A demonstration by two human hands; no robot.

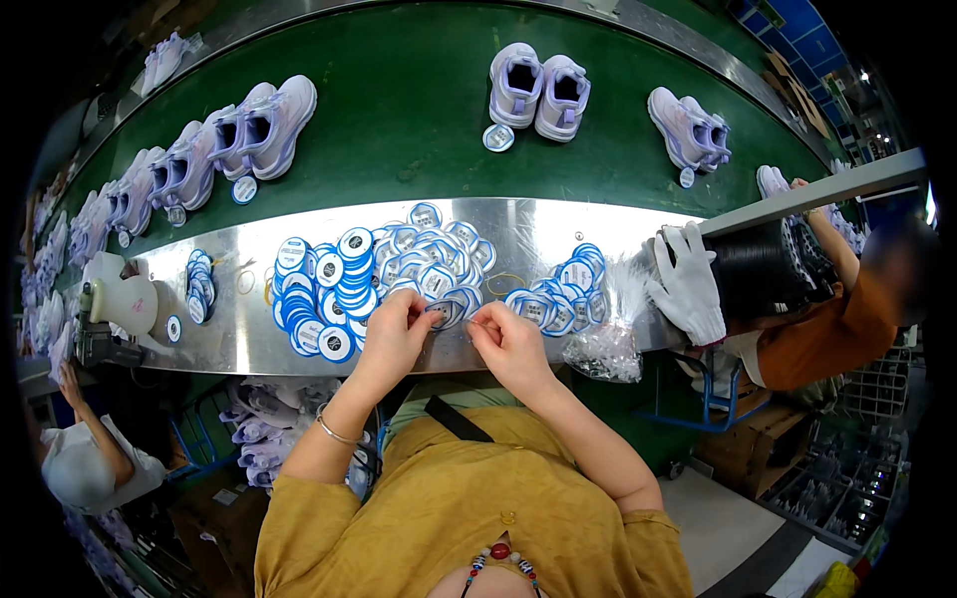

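Item in hand: one round blue-and-white paper hang tag (445, 313), being held just above the near edge of the shiny curved steel tabletop (249, 344), directly in front of the person. The left hand (397, 334) is pinching the tag's left rim between thumb and fingertips; the right hand (506, 339) is pinching something fine at the tag's right side, probably a thin loop or string, too small to tell.

Risks, as judged:
- The tag is sitting at the tabletop's near edge; a loosened pinch is likely to be dropping it to the floor.
- The big heap of matching blue-and-white round tags (374, 274), just beyond the held tag, is lying loosely stacked; a brushing wrist could be scattering it.
- The clear plastic bag of small fasteners (603, 351), right of the held tag, is hanging partly over the edge and may be sliding off.

Surroundings, outward from the held tag:
- Smaller cluster of round tags (563, 294), to its right.
- Co-worker's white-gloved hand (690, 284), farther right, resting on the tabletop and crowding that side.
- White plastic dispenser (122, 294), far left.
- Green conveyor belt (399, 130), beyond the tabletop, carrying pairs of lilac-and-white sneakers (539, 92), each with a tag beside it.
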